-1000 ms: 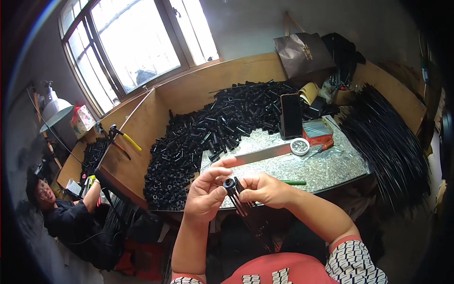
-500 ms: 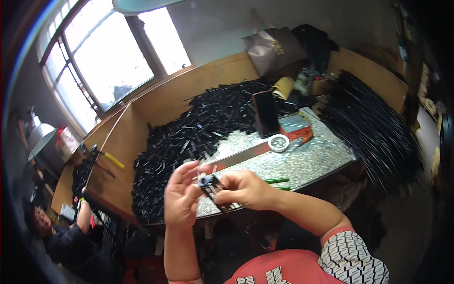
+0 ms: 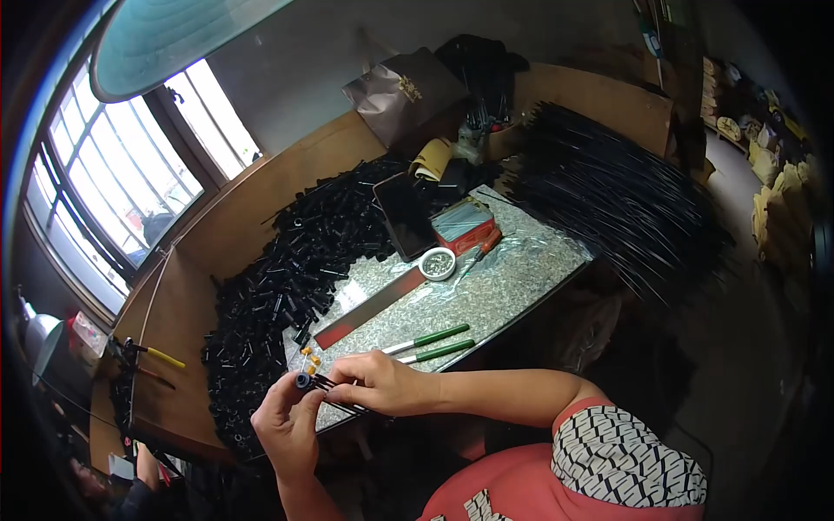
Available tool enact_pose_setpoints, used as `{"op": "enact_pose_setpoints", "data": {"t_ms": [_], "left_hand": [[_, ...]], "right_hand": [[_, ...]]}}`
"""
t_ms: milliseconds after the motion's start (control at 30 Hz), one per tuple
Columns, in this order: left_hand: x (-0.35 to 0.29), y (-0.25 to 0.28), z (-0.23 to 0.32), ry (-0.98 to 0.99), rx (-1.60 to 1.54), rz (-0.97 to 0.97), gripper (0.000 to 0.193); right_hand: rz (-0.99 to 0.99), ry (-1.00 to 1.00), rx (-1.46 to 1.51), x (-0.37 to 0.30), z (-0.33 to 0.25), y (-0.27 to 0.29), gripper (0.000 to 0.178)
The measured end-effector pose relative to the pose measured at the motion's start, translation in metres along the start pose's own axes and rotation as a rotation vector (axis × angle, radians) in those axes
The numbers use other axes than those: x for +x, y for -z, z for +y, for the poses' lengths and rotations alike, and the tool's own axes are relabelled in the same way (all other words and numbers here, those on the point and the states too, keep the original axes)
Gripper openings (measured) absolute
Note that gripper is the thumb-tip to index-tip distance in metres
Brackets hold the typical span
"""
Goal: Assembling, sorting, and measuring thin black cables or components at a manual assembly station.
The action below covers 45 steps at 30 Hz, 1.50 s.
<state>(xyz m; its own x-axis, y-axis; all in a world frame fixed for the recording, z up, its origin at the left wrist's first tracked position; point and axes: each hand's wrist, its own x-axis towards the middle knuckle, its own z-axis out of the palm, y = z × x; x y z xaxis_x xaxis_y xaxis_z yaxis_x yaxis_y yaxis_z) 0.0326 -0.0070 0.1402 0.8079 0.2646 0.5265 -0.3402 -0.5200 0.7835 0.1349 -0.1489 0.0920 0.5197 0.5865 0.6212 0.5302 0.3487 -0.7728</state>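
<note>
Lower centre, my left hand (image 3: pixel 291 430) pinches a black tube (image 3: pixel 303 380), my right hand (image 3: pixel 375 382) black strips (image 3: pixel 347 407); slack fingers could drop them.

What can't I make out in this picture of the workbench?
All in the head view:
Black part: partly covered by the left hand and right hand.
Small bits in the white dish: too small to identify.
Pale lampshade: cut off by the upper edge.
Co-worker: dim, cut off by the lower edge.
Brown bag: its inside is hidden by its front.

Coral-red shirt (image 3: pixel 508 473), black-and-white patterned sleeve (image 3: pixel 625 456)
</note>
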Motion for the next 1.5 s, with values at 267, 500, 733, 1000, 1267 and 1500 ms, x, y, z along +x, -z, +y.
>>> {"op": "enact_pose_setpoints", "data": {"t_ms": [267, 500, 733, 1000, 1267, 1500], "left_hand": [[-0.004, 0.000, -0.006, -0.053, 0.088, -0.044, 0.025], [-0.010, 0.004, -0.003, -0.080, 0.176, -0.191, 0.026], [-0.028, -0.016, -0.006, -0.045, 0.202, -0.093, 0.022], [-0.041, -0.038, -0.030, -0.060, 0.218, 0.039, 0.012], [-0.049, -0.044, -0.051, -0.074, 0.192, 0.106, 0.010], [-0.050, -0.054, -0.073, -0.114, 0.267, 0.124, 0.016]], "right_hand": [[-0.156, -0.125, 0.041, -0.010, 0.000, 0.007, 0.024], [-0.168, -0.113, 0.068, -0.017, 0.004, 0.005, 0.025], [-0.210, -0.160, 0.029, -0.017, 0.018, 0.001, 0.025], [-0.150, -0.133, -0.091, -0.034, 0.033, -0.007, 0.025], [-0.185, -0.116, -0.069, -0.039, 0.042, -0.007, 0.021], [-0.143, -0.210, -0.128, -0.045, 0.051, -0.008, 0.015]]}}
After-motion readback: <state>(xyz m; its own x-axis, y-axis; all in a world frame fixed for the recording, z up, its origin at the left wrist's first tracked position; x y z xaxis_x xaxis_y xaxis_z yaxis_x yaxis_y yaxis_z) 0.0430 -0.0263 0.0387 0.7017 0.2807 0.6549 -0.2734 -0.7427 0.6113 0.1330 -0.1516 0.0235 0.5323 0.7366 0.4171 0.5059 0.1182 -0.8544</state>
